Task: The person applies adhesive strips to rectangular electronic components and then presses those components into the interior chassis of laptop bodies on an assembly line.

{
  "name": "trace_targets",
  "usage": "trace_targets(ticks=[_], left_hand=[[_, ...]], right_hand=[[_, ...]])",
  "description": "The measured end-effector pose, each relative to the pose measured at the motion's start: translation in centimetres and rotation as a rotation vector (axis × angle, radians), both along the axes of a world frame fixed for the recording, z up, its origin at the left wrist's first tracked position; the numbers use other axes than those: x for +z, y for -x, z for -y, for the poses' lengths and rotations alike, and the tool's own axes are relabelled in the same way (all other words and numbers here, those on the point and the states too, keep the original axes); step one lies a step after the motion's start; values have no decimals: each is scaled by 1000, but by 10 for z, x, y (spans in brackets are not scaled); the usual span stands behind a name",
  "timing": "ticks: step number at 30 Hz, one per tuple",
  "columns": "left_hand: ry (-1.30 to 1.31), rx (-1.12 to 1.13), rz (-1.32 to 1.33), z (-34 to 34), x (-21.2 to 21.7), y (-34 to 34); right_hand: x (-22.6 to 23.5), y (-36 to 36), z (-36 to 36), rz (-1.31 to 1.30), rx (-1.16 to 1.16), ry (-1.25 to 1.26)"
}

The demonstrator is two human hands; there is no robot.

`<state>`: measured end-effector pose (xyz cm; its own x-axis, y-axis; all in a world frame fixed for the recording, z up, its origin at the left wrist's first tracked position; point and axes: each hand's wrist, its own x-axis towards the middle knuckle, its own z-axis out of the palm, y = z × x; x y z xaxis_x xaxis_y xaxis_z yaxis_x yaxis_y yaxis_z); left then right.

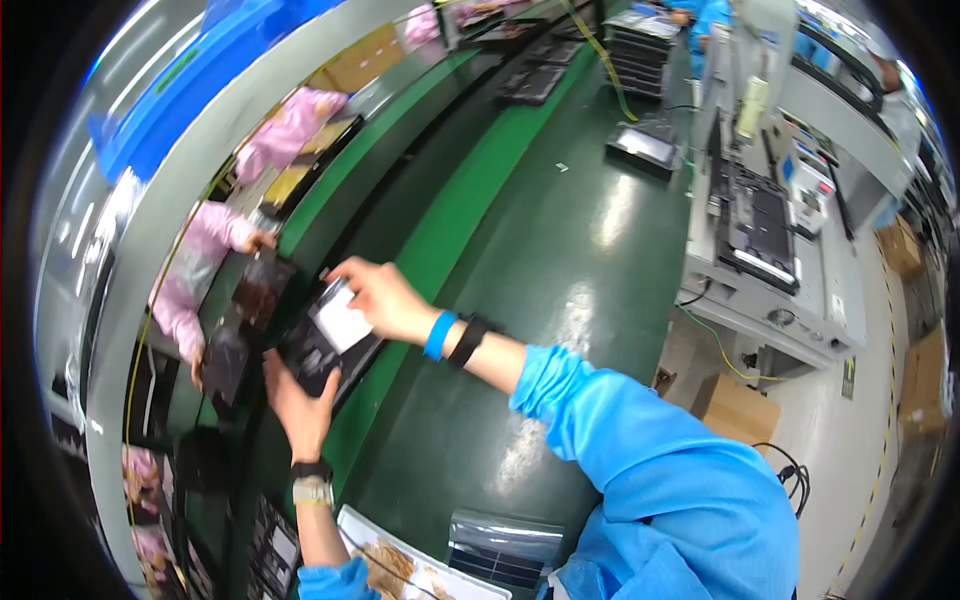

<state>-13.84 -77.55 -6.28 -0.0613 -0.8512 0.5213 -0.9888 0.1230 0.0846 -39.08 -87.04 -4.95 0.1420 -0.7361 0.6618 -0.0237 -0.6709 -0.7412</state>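
Note:
A black shallow tray (309, 345) lies on the dark belt at the left of the green bench. My left hand (297, 405) grips its near end, with the thumb over the edge. On the tray's far half rests a flat rectangular piece with a white face (341, 321). My right hand (378, 298) has its fingers closed at the upper edge of that white piece, reaching over from the right. Whether the piece is lifted off the tray, I cannot tell. The fingertips of my right hand are partly hidden.
Across the belt, a person in pink sleeves (186, 255) handles dark trays (263, 287). A white bin (480, 590) with crumpled brown bits and a clear-wrapped dark panel (500, 550) lie near me. Stacked black trays (637, 62) stand far back; a machine (760, 225) is at the right.

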Motion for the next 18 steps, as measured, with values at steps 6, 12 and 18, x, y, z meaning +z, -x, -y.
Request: trace_targets(ticks=[6,12,18], left_hand=[[-238,-31,-33,-14,-75,10],[-159,-119,-340,-29,-63,15],[-84,37,-539,-2,-75,26]], right_hand=[[-47,36,41,-162,-103,-273],[-59,1,54,-229,-144,-277],[-61,-21,57,-331,-284,-225]])
